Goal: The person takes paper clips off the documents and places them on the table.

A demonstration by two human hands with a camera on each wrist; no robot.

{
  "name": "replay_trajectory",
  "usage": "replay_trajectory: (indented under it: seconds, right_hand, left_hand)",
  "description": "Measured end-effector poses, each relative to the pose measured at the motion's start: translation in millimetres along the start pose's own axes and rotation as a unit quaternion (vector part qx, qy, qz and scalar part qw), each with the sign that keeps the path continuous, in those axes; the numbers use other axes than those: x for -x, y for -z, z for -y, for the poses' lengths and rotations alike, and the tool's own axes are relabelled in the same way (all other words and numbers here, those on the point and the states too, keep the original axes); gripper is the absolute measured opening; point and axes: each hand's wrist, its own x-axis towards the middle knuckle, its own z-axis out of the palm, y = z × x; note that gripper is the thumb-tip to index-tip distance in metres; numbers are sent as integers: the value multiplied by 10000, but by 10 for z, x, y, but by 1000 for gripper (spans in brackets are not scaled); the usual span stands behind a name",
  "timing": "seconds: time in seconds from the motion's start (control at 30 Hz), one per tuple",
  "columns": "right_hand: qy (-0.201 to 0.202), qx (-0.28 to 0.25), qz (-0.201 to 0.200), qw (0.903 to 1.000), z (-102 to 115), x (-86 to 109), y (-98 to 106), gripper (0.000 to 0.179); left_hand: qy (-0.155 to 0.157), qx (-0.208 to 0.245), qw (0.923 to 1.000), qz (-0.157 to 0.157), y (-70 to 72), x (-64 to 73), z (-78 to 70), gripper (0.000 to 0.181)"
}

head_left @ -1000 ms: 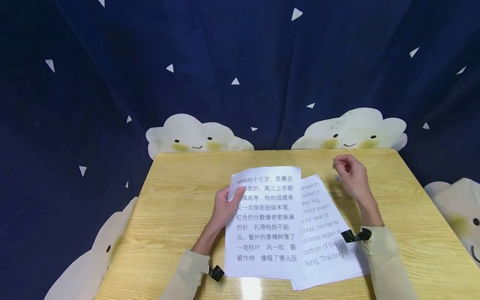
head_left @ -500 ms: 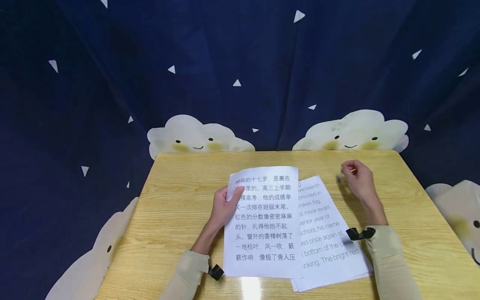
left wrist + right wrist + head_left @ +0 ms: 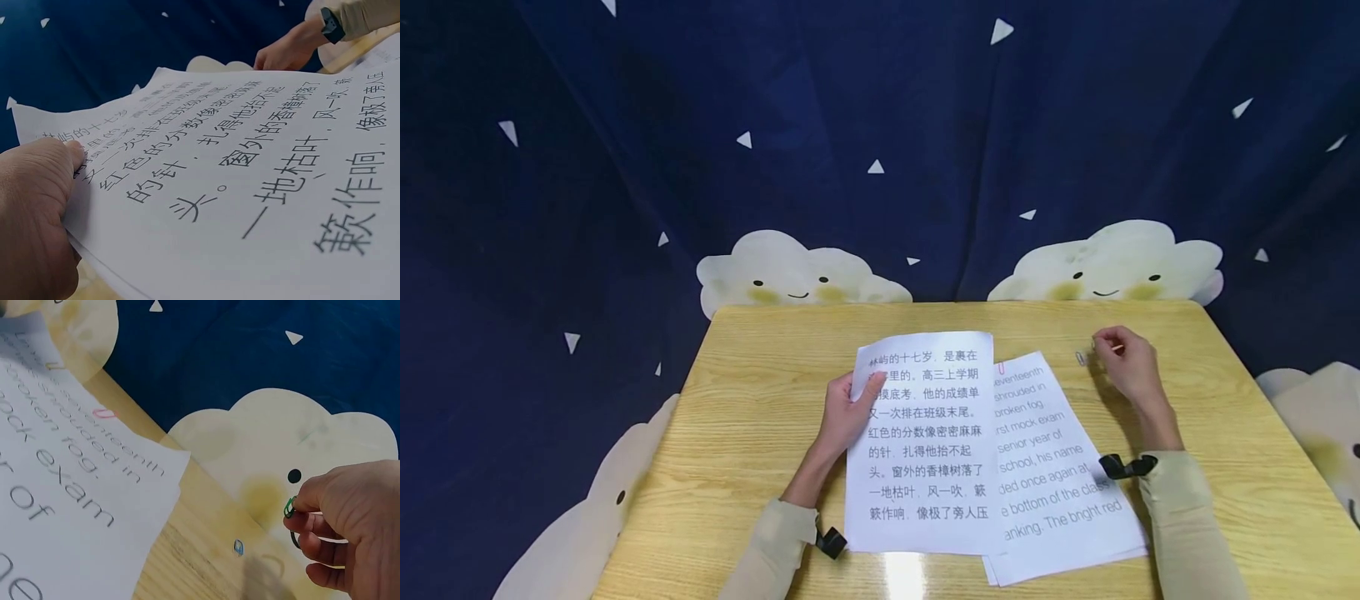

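Observation:
My left hand (image 3: 847,410) grips the left edge of white sheets printed with large Chinese characters (image 3: 925,442), thumb on top. In the left wrist view the sheets (image 3: 206,244) are raised and slightly curved. My right hand (image 3: 1129,371) is over the right back of the table, pinching a small green paper clip (image 3: 289,507) between thumb and index finger. A blue paper clip (image 3: 238,547) lies on the table just left of that hand. Sheets with English text (image 3: 1060,500) lie under the right side of the Chinese page, with a pink paper clip (image 3: 104,414) and a yellow paper clip (image 3: 55,366) on their top edge.
The wooden table (image 3: 760,358) reaches back to a dark blue curtain (image 3: 820,125) with white triangles and clouds. In the right wrist view, a faint yellowish loop (image 3: 281,567) shows on the tabletop close to the blue clip. Black straps (image 3: 1126,467) circle both wrists.
My right hand has moved right and a little nearer me, still pinching the green paper clip, and the blue clip now shows beside it. The left hand and its sheets have barely shifted.

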Motion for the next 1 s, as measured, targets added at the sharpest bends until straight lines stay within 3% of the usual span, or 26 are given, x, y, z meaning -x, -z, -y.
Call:
replay_trajectory:
  seconds: [0.17, 0.43, 1.0]
  right_hand:
    - [-192, 131, 84, 9997, -40, 8, 1, 29]
    - [-102, 462, 101, 9988, -167, -3, -6, 27]
    - [-724, 664, 447, 9942, -291, -62, -105, 32]
  left_hand:
    - [68, -27, 10000, -9, 18, -3, 13, 35]
    - [78, -116, 9999, 40, 45, -17, 11, 35]
    - [111, -151, 9998, -60, 83, -14, 35, 37]
